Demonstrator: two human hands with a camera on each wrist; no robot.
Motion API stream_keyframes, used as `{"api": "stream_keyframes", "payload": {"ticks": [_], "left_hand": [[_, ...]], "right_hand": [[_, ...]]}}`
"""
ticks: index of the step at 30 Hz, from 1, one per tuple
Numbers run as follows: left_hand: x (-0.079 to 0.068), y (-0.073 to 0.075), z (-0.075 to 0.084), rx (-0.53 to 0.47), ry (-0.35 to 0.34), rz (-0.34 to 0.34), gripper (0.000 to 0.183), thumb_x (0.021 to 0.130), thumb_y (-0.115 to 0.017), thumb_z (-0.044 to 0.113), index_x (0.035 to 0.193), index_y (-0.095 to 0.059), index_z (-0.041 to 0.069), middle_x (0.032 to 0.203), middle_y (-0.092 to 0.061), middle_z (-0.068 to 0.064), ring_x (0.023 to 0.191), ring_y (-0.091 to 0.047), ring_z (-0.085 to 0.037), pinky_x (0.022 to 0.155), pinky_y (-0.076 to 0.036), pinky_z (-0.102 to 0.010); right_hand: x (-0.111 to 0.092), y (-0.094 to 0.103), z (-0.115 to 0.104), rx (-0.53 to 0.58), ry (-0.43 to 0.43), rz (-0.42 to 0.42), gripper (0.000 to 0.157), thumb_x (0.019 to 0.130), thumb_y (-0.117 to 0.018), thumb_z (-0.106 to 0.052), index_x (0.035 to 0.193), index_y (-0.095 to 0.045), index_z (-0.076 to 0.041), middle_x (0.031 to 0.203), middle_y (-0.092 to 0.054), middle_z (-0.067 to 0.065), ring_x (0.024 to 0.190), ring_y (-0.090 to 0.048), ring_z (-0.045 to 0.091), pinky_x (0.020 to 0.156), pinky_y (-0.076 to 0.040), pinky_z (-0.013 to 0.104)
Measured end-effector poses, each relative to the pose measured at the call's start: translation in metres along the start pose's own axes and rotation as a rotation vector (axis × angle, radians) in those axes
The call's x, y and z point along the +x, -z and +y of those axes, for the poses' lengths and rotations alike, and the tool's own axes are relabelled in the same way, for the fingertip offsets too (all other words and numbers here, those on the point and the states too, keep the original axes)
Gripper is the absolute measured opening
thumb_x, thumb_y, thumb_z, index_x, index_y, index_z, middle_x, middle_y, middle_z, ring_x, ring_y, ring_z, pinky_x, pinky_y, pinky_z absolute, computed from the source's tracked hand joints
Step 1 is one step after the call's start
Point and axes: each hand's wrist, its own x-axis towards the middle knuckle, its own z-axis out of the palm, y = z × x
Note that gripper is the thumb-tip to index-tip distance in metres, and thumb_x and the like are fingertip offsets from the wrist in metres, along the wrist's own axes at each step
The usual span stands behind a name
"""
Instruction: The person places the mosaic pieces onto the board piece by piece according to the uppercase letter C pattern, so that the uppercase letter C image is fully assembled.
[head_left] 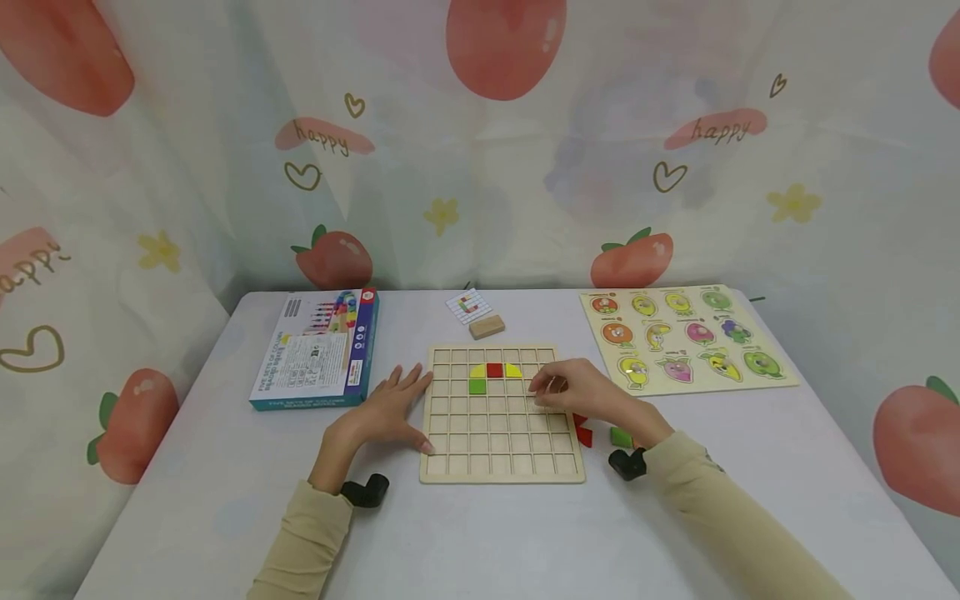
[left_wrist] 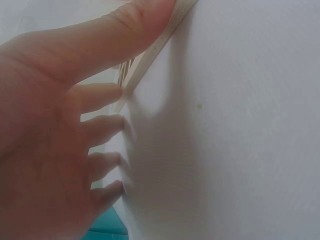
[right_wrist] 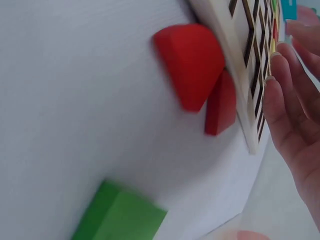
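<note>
A wooden grid board (head_left: 502,479) lies flat on the table. In its upper rows sit a red square block (head_left: 495,370) between two rounded yellow blocks (head_left: 513,371), and a green square block (head_left: 477,387) under the left one. My left hand (head_left: 386,408) spreads its fingers along the board's left edge, the thumb touching the rim. My right hand (head_left: 581,387) is over the board's right side with fingers bent and no piece visible in them. Beside the board's right edge lie red blocks (right_wrist: 190,60) and a green block (right_wrist: 120,215).
A colourful boxed set (head_left: 300,350) lies at the left, with a printed sheet on top. Behind the board are a pattern card (head_left: 468,306) and a plain wooden block (head_left: 487,326). A fruit-picture board (head_left: 660,385) rests at the back right.
</note>
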Motion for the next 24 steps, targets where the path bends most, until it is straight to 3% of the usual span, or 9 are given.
{"api": "stream_keyframes", "payload": {"ticks": [17, 24], "left_hand": [[-0.002, -0.001, 0.000, -0.001, 0.010, -0.002, 0.116, 0.073, -0.092, 0.039, 0.164, -0.026, 0.012, 0.174, -0.011, -0.012, 0.160, 0.003, -0.040, 0.129, -0.004, -0.059], [-0.002, -0.002, -0.001, 0.002, 0.008, -0.007, 0.116, 0.073, -0.092, 0.040, 0.164, -0.026, 0.013, 0.174, -0.010, -0.011, 0.160, 0.004, -0.040, 0.129, -0.004, -0.059]], "right_hand": [[-0.049, 0.019, 0.025, -0.040, -0.004, 0.035, 0.016, 0.088, -0.080, -0.009, 0.104, -0.075, -0.008, 0.089, -0.071, -0.005, 0.077, -0.062, 0.011, 0.068, -0.054, 0.021], [-0.061, 0.024, 0.035, -0.024, -0.056, 0.042, 0.018, 0.089, -0.080, -0.013, 0.106, -0.075, -0.010, 0.092, -0.071, -0.005, 0.083, -0.063, 0.011, 0.075, -0.056, 0.020]]}}
